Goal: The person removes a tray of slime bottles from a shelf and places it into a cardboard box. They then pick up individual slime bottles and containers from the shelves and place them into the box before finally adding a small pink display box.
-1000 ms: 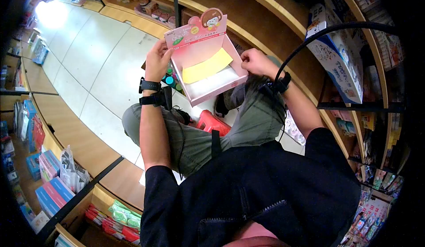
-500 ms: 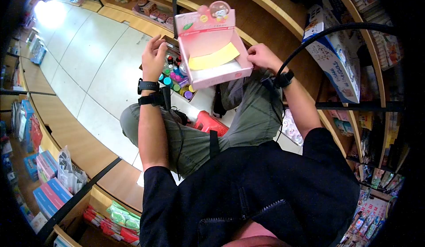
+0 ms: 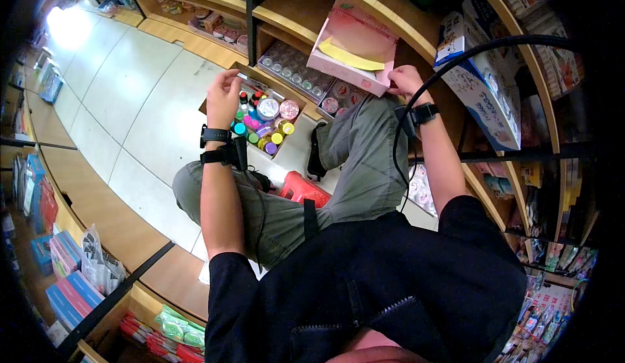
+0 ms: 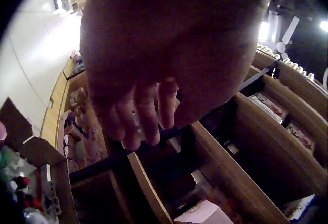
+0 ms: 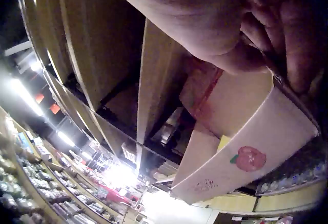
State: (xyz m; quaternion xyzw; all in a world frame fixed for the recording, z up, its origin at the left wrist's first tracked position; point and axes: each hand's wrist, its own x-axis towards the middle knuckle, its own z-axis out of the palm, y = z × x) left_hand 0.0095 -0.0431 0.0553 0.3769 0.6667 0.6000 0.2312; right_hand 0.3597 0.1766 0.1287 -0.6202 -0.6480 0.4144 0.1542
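A pink display box [image 3: 348, 75] with a yellow paper strip [image 3: 351, 57] inside is partway into a wooden shelf at the upper right of the head view. My right hand [image 3: 407, 80] pinches the wall at its near right corner. In the right wrist view the thumb and fingers grip the edge of the box [image 5: 246, 152], which has a red apple print. My left hand [image 3: 223, 96] holds nothing, its fingers loosely bent, beside an open carton [image 3: 203, 106] of colourful small bottles and jars [image 3: 260, 125] on the floor. The left wrist view shows that palm from below.
Clear-lidded containers [image 3: 296, 70] line the low shelf left of the box. A white and blue carton [image 3: 482, 96] stands on the shelf to the right. A red plastic stool [image 3: 303, 188] is between the legs, and a black cable [image 3: 469, 52] arcs past the right arm.
The right hand has carried the pink box away up and right, to the shelf. The left hand has let go of it. The carton of bottles has come into full view.
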